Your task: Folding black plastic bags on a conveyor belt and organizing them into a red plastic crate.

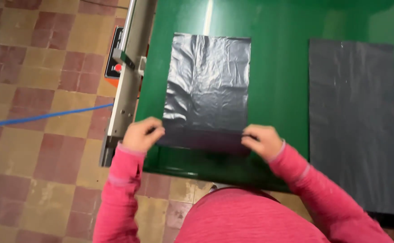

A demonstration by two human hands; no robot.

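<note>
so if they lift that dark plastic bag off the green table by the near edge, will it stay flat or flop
The dark plastic bag would probably flop: it is thin and creased, lying flat on the green table. It seems light, since the left hand and right hand only pinch its near corners. Its glossy sheen hints it may slide easily.

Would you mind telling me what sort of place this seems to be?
Probably a small workshop for making or packing plastic bags: a green table holds a dark plastic bag and a stack of dark sheets, with a long metal machine alongside, over a worn tiled floor.
</note>
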